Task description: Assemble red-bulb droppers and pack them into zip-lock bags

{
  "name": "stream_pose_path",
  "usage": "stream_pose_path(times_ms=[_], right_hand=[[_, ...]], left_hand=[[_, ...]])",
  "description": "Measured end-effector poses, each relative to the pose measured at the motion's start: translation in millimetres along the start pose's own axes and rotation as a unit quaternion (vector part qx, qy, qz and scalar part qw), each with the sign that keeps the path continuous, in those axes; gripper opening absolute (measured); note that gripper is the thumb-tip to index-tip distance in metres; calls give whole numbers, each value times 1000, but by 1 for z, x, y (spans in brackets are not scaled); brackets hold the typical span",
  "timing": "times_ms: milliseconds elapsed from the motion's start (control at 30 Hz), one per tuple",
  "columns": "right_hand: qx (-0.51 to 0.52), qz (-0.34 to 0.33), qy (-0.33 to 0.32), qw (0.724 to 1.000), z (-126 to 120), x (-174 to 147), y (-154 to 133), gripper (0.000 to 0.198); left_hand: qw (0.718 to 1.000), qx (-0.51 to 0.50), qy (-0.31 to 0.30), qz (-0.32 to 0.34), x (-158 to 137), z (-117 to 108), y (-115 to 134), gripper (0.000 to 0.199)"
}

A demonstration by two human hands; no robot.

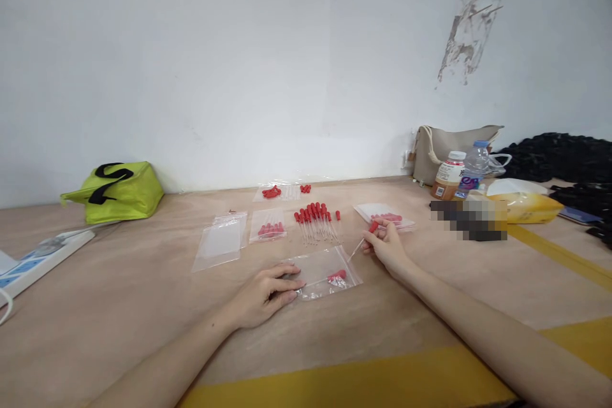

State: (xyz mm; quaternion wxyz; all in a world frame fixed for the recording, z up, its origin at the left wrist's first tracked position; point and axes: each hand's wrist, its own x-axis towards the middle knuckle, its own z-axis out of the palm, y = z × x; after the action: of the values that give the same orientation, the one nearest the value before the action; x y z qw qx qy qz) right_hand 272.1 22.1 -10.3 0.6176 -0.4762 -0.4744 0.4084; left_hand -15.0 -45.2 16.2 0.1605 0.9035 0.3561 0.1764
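My right hand [388,245] pinches a dropper with a red bulb [373,226], its thin clear stem slanting down to the left. The stem's tip is at the right, zip end of a clear zip bag [318,264]; whether it is inside I cannot tell. In that bag lie red-bulbed droppers [337,275], bulbs to the right. My left hand [268,293] holds the bag's left end with thumb and fingers. Behind the bag, several loose droppers [313,213] lie in a row, bulbs away from me.
Flat bags [217,245] lie on the left, a filled bag [268,226] beside them. More filled bags [387,215] are by my right hand. Red bulbs [271,192] lie at the back. Bottles [449,175], a tissue pack [530,201], a green bag [122,194] and a power strip [48,261] flank the area.
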Motion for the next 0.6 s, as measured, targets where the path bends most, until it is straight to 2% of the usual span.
stream_pose_path(times_ms=[67,133,233,300,367,433,600], right_hand=[[14,14,14,1000,0,-1,-1,45],[45,43,-3,998,0,-4,-2,42],[84,99,-86,988,1,-10,-3,37],[61,112,-162,978,0,-12,-4,34],[0,97,-231,968,-3,-13,-6,31],[-64,62,-273,958,-6,-13,-9,30],[-133,1,-299,945,-2,-16,-10,27]], left_hand=[[1000,-2,1,-1,0,0,0,30],[1000,0,-2,-1,0,0,0,30],[1000,4,1,-17,-1,0,2,36],[999,7,14,-36,-2,-1,3,47],[999,8,22,-47,-3,-2,4,53],[999,6,19,-49,-3,-3,5,53],[999,-6,15,-49,-2,-5,8,52]])
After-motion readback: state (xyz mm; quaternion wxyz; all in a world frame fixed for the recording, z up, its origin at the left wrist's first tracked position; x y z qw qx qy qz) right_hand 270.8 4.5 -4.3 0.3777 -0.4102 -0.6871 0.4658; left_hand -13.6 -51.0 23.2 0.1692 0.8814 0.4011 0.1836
